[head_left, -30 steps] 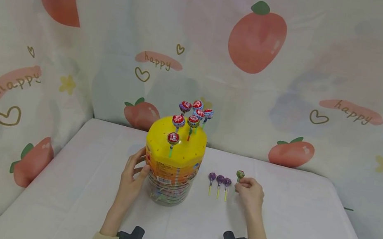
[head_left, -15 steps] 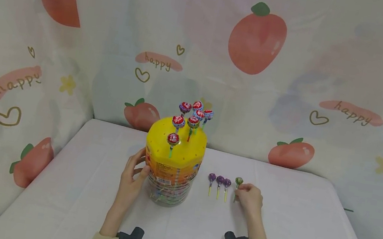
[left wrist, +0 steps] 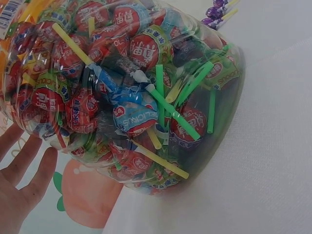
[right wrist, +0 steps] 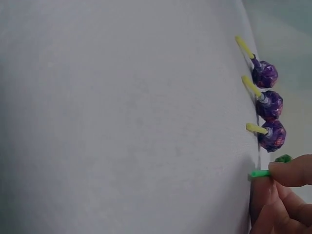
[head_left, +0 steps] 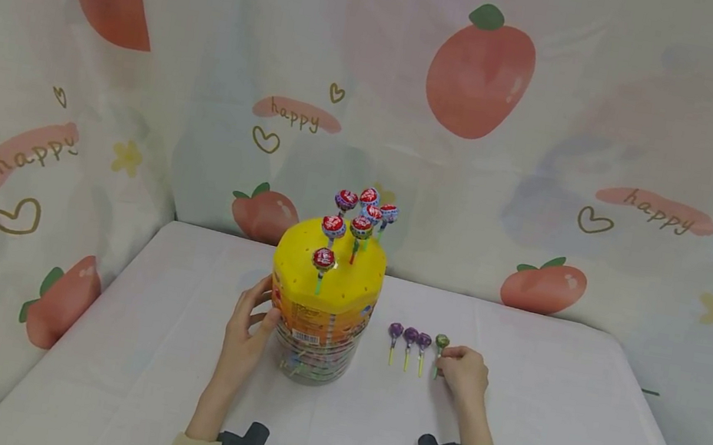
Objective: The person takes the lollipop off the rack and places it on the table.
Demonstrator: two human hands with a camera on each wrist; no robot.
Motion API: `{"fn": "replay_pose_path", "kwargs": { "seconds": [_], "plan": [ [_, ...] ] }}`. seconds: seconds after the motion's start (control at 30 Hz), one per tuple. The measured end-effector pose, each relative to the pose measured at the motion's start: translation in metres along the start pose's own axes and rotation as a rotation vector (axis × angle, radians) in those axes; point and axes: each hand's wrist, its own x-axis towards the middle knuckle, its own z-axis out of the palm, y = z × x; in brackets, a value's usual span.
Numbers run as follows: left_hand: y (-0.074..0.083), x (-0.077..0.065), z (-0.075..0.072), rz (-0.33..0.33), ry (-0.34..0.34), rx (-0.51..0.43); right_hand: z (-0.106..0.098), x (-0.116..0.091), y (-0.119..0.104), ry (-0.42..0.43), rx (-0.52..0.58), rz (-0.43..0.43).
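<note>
A clear plastic jar (head_left: 315, 360) full of wrapped lollipops stands under a yellow lid (head_left: 306, 250) with small holes. Several red-topped lollipops (head_left: 332, 226) stick up from that lid. My left hand (head_left: 246, 333) rests against the jar's left side, its spread fingers (left wrist: 41, 178) at the plastic in the left wrist view. To the right of the jar, my right hand (head_left: 467, 374) pinches a green lollipop (head_left: 442, 341) by its green stick (right wrist: 260, 173), low at the tabletop. Beside it lie three purple lollipops (head_left: 411, 336) in a row, yellow sticks toward me.
A white cloth (head_left: 548, 424) covers the table. Behind and to the left hangs a curtain (head_left: 384, 48) printed with fruit and the word happy. A black wrist mount (head_left: 245, 440) juts from each wrist.
My right hand has lowered the green lollipop toward me and slightly left, bringing it level with the purple row. The left hand and the jar stay in place.
</note>
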Motion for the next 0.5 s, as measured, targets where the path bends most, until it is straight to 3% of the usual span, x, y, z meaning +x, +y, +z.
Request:
{"fn": "replay_pose_path", "kwargs": {
  "seconds": [0.5],
  "plan": [
    [-0.0002, -0.0006, 0.0004, -0.003, 0.002, 0.004, 0.0045, -0.0058, 0.003, 0.055, -0.062, -0.043]
  ]
}}
